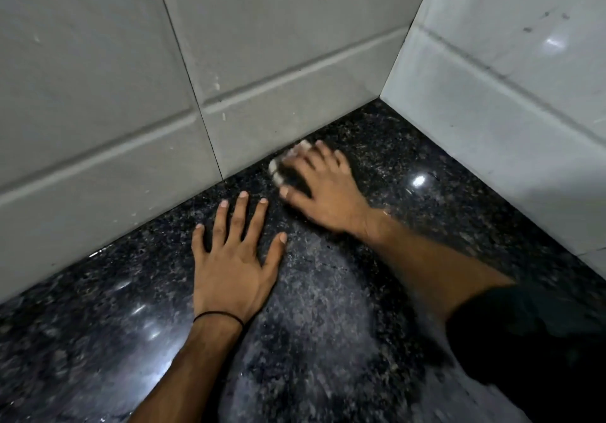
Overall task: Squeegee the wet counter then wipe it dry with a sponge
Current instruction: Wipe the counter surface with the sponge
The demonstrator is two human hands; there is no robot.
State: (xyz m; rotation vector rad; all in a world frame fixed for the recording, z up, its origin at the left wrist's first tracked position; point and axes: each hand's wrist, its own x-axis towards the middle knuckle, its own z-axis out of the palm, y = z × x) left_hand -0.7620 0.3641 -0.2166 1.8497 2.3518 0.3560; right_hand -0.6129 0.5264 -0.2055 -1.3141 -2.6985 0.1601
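Observation:
The black speckled granite counter fills the lower part of the head view and runs into a tiled corner. My right hand presses a sponge down on the counter close to the back wall. The sponge looks dark with a pale edge, is blurred, and is mostly hidden under my fingers. My left hand lies flat on the counter just left of it, fingers spread and holding nothing. A hazy, duller streak covers the counter between my two forearms. No squeegee is in view.
Grey wall tiles rise behind the counter. A white tiled wall closes it on the right, the two meeting in a corner. Light glints off the counter at the left and near the right wall.

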